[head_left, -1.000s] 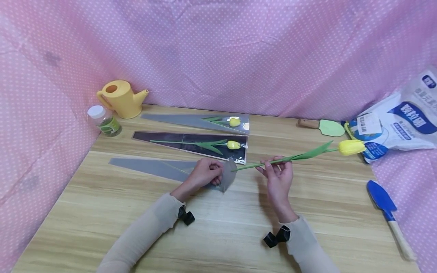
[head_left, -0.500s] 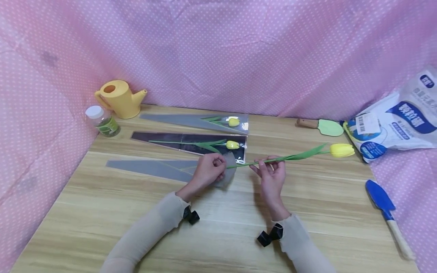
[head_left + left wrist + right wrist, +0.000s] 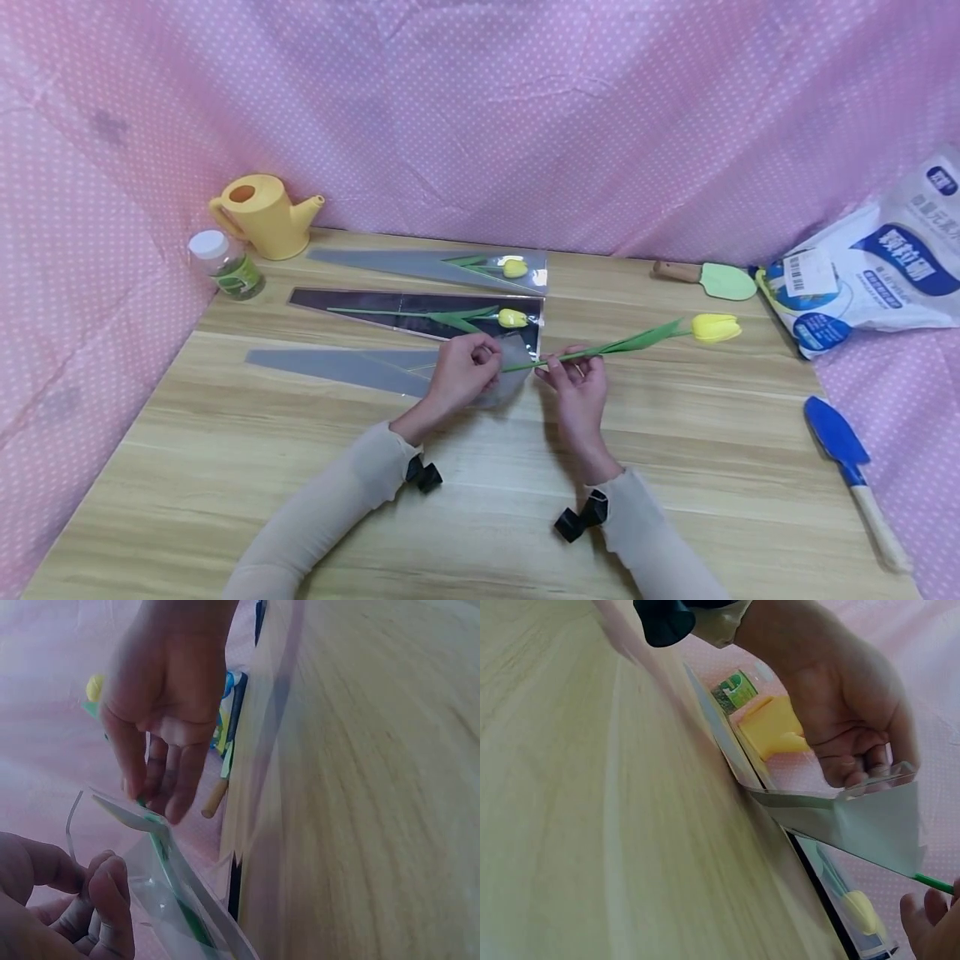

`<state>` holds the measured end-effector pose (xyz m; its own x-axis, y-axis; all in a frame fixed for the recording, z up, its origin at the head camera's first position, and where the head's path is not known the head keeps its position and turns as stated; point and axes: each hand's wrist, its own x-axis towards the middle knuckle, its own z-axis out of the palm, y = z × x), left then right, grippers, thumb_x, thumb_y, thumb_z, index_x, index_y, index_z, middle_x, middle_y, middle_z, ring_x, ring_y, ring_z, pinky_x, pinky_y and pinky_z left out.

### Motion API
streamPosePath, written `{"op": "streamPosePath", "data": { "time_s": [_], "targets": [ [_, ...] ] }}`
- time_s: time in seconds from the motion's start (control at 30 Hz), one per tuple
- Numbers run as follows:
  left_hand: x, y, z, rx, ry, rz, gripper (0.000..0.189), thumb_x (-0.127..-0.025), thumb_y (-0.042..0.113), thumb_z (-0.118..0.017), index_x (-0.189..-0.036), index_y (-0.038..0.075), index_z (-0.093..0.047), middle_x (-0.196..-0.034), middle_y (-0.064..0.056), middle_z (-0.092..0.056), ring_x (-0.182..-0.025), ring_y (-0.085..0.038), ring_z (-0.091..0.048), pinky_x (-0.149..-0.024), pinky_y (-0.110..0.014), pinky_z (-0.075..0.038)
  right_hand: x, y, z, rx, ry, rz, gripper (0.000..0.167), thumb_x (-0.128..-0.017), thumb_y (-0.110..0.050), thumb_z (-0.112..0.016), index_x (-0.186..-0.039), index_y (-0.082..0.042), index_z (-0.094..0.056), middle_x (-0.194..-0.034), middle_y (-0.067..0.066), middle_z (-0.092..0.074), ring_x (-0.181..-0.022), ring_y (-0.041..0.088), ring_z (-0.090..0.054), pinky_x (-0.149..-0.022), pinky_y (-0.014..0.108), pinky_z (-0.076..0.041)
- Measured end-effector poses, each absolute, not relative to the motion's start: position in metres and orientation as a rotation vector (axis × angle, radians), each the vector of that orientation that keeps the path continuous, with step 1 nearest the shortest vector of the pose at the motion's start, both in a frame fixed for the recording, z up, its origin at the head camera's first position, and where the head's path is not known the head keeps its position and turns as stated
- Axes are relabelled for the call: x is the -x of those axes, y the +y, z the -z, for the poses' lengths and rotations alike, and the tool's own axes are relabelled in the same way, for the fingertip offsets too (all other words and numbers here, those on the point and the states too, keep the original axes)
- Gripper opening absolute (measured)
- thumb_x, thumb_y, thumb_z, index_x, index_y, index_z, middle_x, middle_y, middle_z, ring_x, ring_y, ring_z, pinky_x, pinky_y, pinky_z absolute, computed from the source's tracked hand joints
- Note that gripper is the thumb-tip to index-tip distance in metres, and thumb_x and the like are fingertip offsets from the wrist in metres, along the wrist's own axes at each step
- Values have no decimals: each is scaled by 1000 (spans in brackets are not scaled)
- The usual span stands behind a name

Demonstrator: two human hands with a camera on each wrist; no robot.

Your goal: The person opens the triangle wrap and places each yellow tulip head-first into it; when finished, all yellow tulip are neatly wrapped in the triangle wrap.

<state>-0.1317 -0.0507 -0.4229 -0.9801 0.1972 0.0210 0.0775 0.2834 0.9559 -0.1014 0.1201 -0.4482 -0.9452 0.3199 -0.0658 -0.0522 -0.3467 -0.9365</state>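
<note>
My left hand pinches the lifted mouth of a grey flower sleeve, whose narrow end lies to the left on the table. With thumb and fingers, my right hand holds a yellow tulip by its green stem, bloom to the right. The stem's lower end goes into the sleeve's mouth. Through the clear side in the left wrist view, the green stem shows inside. Part of the sleeve is hidden behind my left hand. The right wrist view shows the raised sleeve edge between both hands.
Behind lie a dark sleeve and a grey sleeve, each with a yellow tulip. A yellow watering can and a jar stand back left. Rightward are a green trowel, a blue trowel and a white bag.
My right hand has moved left with the tulip, and more of its stem is inside the sleeve. My left hand has shifted slightly right, still holding the sleeve's mouth.
</note>
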Motion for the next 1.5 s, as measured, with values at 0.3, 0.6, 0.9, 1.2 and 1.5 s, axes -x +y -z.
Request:
{"op": "streamPosePath", "data": {
  "time_s": [0.3, 0.6, 0.9, 1.2, 1.5],
  "targets": [
    [131, -52, 424, -281, 2441, -1828, 10, -88, -4, -61, -91, -6, -70, -72, -23, -71, -53, -23, -65, -49, -22, -52, 102, 120, 445, 393, -1677, -2420, 39, -93, 8, -59, -120, -14, -42, -98, 4, -66, -89, 13, -72, -78, 32, -63],
    [133, -54, 426, -284, 2447, -1808, 9, -90, -3, -61, -90, -3, -70, -72, -21, -71, -52, -16, -63, -50, -22, -51, 103, 134, 431, 440, -1632, -2441, 13, -108, -22, -41, -117, -15, -48, -104, 1, -52, -90, 12, -65, -77, 28, -62],
    [132, -53, 425, -304, 2483, -1793, 9, -89, -3, -62, -89, -3, -70, -69, -18, -70, -50, -9, -59, -49, -22, -50, 101, 131, 430, 372, -1664, -2368, 18, -105, -8, -46, -122, -4, -47, -96, 3, -56, -86, 13, -72, -75, 31, -63],
    [131, -51, 424, -356, 2572, -1765, 8, -88, -2, -63, -86, -1, -71, -67, -15, -71, -47, -5, -59, -47, -21, -49, 97, 123, 433, 310, -1634, -2364, 29, -95, 3, -60, -120, 1, -44, -96, 5, -66, -87, 18, -76, -72, 33, -63],
    [129, -49, 424, -387, 2569, -1777, 8, -86, -4, -63, -85, -2, -71, -66, -16, -70, -48, -5, -57, -45, -20, -47, 97, 114, 438, 275, -1696, -2382, 26, -95, 3, -61, -115, 6, -45, -95, 4, -67, -82, 12, -74, -73, 32, -63]
  ]
}}
